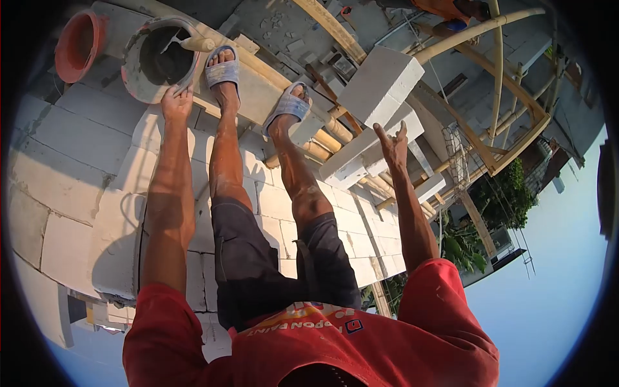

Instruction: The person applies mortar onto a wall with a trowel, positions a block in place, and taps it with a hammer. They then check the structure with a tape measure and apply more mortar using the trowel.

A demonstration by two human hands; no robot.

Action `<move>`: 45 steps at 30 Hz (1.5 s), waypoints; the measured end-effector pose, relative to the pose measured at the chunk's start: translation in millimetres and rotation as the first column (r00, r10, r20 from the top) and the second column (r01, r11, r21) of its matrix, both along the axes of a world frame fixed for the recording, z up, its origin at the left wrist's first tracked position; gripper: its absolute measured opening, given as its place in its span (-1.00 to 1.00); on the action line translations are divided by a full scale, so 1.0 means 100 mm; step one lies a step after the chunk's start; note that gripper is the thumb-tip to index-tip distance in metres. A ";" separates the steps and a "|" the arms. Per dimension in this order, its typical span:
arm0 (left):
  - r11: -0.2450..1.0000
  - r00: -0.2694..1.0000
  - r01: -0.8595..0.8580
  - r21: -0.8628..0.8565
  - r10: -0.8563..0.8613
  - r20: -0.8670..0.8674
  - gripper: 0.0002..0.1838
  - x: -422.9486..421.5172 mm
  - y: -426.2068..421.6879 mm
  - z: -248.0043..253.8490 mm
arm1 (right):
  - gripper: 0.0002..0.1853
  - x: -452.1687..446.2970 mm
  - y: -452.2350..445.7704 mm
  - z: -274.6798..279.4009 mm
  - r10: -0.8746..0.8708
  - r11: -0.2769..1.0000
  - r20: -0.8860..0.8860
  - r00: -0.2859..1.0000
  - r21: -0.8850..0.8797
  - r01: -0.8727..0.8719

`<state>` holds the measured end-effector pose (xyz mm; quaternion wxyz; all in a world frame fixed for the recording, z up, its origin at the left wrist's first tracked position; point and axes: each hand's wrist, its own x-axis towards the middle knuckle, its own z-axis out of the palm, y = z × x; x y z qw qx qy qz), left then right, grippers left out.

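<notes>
Left hand [176, 103] on the bucket [135, 76], right hand [394, 147] spread by the pale blocks

We have the grey-smeared bucket by its near rim, at the left part of the plank [256, 97], close to the edge facing us. Our left grip is narrow, closed on that rim. A trowel [198, 44] leans in the bucket, its wooden handle lying over the far side towards our left sandal [223, 68]. A red bucket [80, 45] sits further left, beside the first.

Our right grip is wide, fingers parted, holding nothing. It is nearest to the upper block [380, 77] and the lower block [369, 155], stacked off the plank's right side among bamboo poles [316, 149]. The lens bends and overlaps things here, so we cannot tell whether our fingertips touch a block or only pass in front.

The step in hand, as we judge it, is steadying the bucket while our right arm reaches out for balance or support. Any shift of the bucket calls for a firm hold on the rim, the trowel kept from tipping out, and both feet square on the narrow plank above the block wall [71, 129]. A person in orange [445, 8] is well apart, beyond the poles.
</notes>
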<state>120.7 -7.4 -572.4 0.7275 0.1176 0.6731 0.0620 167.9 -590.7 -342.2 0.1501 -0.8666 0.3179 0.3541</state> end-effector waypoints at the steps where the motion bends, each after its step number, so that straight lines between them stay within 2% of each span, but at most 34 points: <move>1: 1.000 1.000 -0.026 -0.015 0.026 -0.002 -0.68 -0.08 0.00 -0.09 | 0.41 0.05 -0.13 -0.23 0.017 0.999 0.025 1.000 -0.048 -0.016; 2: 0.998 0.998 -0.051 -0.021 0.051 -0.022 -0.68 -0.14 -0.02 -0.15 | 0.45 0.10 -0.24 -0.44 0.028 0.998 0.090 0.996 -0.060 -0.022; 4: 0.995 0.993 -0.102 -0.024 0.100 -0.058 -0.67 -0.20 0.01 -0.25 | 0.56 0.32 -0.34 -0.70 -0.059 0.993 0.039 0.998 -0.097 0.062; 6: 0.995 0.993 -0.102 -0.018 0.101 -0.053 -0.66 -0.18 0.01 -0.26 | 0.62 0.35 -0.49 -0.99 -0.084 0.986 0.060 0.995 -0.136 0.091; 10: 0.998 0.998 -0.058 0.007 0.058 -0.018 -0.60 -0.18 0.04 -0.22 | 0.72 0.29 -0.69 -1.45 -0.134 0.989 0.069 0.989 -0.045 0.137; 13: 0.970 0.973 -0.141 -0.196 0.172 0.154 -0.34 -0.20 0.00 -0.03 | 0.72 0.27 -0.72 -1.65 -0.198 0.979 0.078 0.977 -0.025 0.200; 15: 0.971 0.988 -0.149 -0.189 0.155 0.020 -0.14 -0.08 -0.28 0.32 | 0.68 0.25 -0.72 -1.74 -0.190 0.980 0.137 0.972 -0.029 0.196; 16: 0.970 0.988 -0.155 -0.188 0.149 -0.044 -0.04 -0.05 -0.39 0.51 | 0.67 0.25 -0.72 -1.74 -0.217 0.975 0.096 0.972 -0.030 0.220; 17: 0.948 0.993 -0.033 -0.315 0.066 0.095 0.11 -0.23 -0.42 0.54 | 0.66 0.27 -0.68 -1.71 -0.242 0.969 0.058 0.969 -0.031 0.244; 19: 0.919 0.998 0.048 -0.392 -0.055 -0.008 0.08 -0.20 -0.72 0.93 | 0.66 0.29 -0.68 -1.66 -0.282 0.959 -0.030 0.959 -0.008 0.282; 22: 0.829 0.873 0.487 -0.275 -0.468 0.137 -0.02 -0.29 -1.12 1.43 | 0.66 0.38 -0.64 -1.56 -0.312 0.946 -0.114 0.943 0.054 0.319; 25: 0.662 0.683 0.730 -0.171 -0.694 0.228 -0.17 -0.17 -1.34 1.92 | 0.65 0.39 -0.52 -1.45 -0.318 0.944 -0.072 0.945 0.063 0.322; 29: 0.606 0.610 0.790 -0.094 -0.760 0.227 -0.28 -0.33 -1.31 2.18 | 0.65 0.53 -0.46 -1.38 -0.300 0.951 -0.036 0.953 0.065 0.302; 32: 0.604 0.608 0.793 -0.074 -0.779 0.155 -0.28 -0.44 -1.24 2.45 | 0.59 0.63 -0.41 -1.17 -0.276 0.955 -0.070 0.959 0.096 0.282; 36: 0.605 0.592 0.796 0.024 -0.787 0.172 -0.26 -0.57 -1.16 2.84 | 0.51 0.64 -0.36 -0.61 -0.207 0.967 -0.139 0.968 0.123 0.225; 40: 0.658 0.637 0.750 0.070 -0.747 0.192 -0.26 -0.58 -1.30 3.22 | 0.48 0.44 -0.17 0.25 -0.105 0.979 -0.103 0.989 0.162 0.121; 43: 0.671 0.649 0.740 0.047 -0.731 0.209 -0.27 -0.40 -1.64 3.67 | 0.45 0.39 0.06 1.11 -0.087 0.954 -0.069 0.994 0.281 0.103; 45: 0.671 0.636 0.740 0.049 -0.721 0.275 -0.27 -0.37 -1.91 3.86 | 0.43 0.40 0.19 1.71 -0.032 0.944 0.009 0.999 0.330 0.027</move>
